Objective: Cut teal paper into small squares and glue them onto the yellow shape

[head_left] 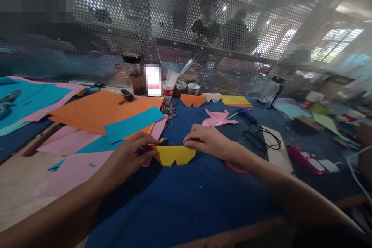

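Observation:
A yellow paper cutout [174, 155], shaped like a mask with a V-notch in its lower edge, is held up just above the blue tabletop. My left hand [138, 148] pinches its left end, fingers closed. At the right top corner, the fingers of my right hand [203, 139] are closed on the paper too. Beyond my hands stand an orange cutout [192, 100] and a pale pink one [212, 97] of similar shape, both with small blue dots. A pink paper pinwheel shape [218, 117] lies behind my right hand.
Orange sheets [95, 110], a blue strip [133, 122] and pink paper [87, 168] spread to the left. A blue glue gun [247, 114] with a black cord lies right. Red scissor handles [236, 168] show under my right forearm. Jars, cups and a phone [152, 79] line the back.

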